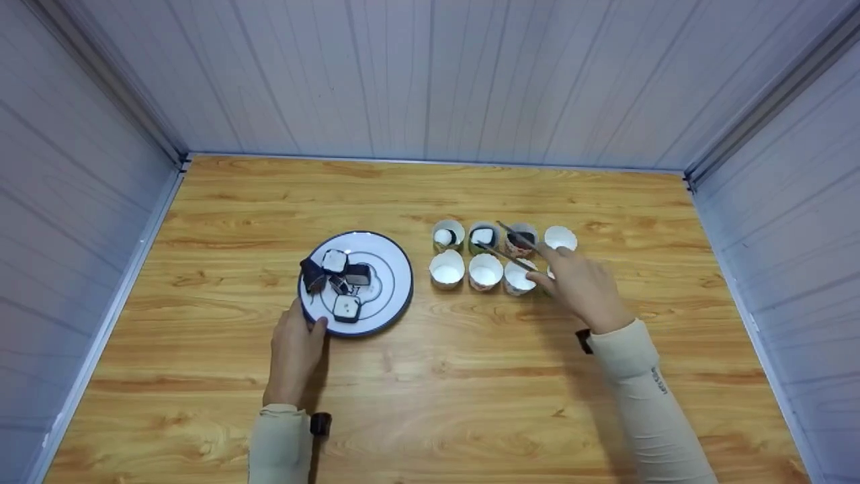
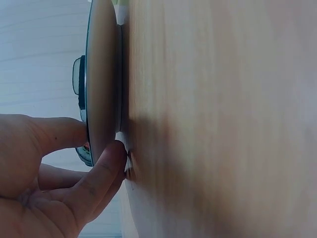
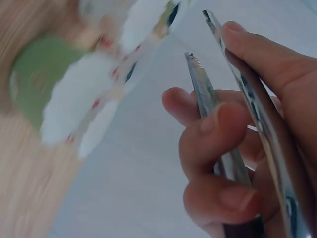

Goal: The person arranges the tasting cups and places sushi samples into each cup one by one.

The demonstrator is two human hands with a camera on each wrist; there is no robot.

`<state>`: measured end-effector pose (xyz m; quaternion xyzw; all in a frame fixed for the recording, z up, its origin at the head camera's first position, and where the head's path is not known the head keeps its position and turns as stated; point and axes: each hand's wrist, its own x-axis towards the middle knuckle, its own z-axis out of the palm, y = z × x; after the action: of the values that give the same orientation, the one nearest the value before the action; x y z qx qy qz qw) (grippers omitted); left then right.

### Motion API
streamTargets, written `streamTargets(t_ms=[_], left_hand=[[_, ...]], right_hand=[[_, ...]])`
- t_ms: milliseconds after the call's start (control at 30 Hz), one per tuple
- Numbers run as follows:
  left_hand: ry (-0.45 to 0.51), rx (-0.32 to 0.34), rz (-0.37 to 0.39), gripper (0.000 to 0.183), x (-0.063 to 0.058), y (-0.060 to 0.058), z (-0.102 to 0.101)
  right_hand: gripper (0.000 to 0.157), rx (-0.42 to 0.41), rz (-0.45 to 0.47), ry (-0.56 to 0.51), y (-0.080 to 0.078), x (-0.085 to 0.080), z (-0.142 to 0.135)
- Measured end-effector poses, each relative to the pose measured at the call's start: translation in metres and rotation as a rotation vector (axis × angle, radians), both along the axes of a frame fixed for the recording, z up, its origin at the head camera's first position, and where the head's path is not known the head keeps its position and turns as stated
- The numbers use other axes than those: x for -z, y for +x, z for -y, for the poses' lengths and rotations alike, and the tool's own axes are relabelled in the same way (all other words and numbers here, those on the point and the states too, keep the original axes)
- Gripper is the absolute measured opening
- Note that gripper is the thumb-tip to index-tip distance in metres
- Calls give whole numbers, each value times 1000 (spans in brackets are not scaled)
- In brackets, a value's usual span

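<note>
My left hand [image 1: 295, 349] grips the near-left rim of a white plate [image 1: 393, 282] with a blue edge. In the left wrist view the thumb lies over the rim and the fingers curl under the plate. Several small black-and-white blocks [image 1: 347, 308] sit on the plate's left half. My right hand [image 1: 581, 286] holds metal tweezers [image 3: 262, 114] with serrated tips. Their two arms stand apart with nothing between the tips, over the paper cups. In the back row, a cup [image 1: 521, 228] below the tweezers contains a dark piece [image 1: 522, 240].
White-lined paper cups [image 1: 447, 270] stand in two rows right of the plate. Two back-left cups hold white-and-dark pieces [image 1: 482, 236]. My right hand partly hides a front-row cup. The wooden table [image 1: 416, 403] is bounded by pale panel walls [image 1: 430, 81] behind and at both sides.
</note>
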<state>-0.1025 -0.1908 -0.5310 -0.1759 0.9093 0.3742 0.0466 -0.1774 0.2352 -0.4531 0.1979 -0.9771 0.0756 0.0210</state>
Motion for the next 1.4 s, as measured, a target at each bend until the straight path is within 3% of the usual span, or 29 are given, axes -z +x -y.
streamTargets(t_ms=[400,700,900,1167,1400], left_hand=[[25,3,40,59,1,-1,-2],[-8,16,-11,59,3,0,0],[5,9,-1,58,3,0,0],[1,12,-4,57,0,1,0],[15,9,17,59,0,1,-1]], right_hand=[[47,-100,95,-43,-1,2,61],[47,-191,121,-92,2,11,102],[42,-235,166,-57,-1,20,131],[48,-247,201,-19,-6,29,154],[44,-264,215,-6,-9,33,165]])
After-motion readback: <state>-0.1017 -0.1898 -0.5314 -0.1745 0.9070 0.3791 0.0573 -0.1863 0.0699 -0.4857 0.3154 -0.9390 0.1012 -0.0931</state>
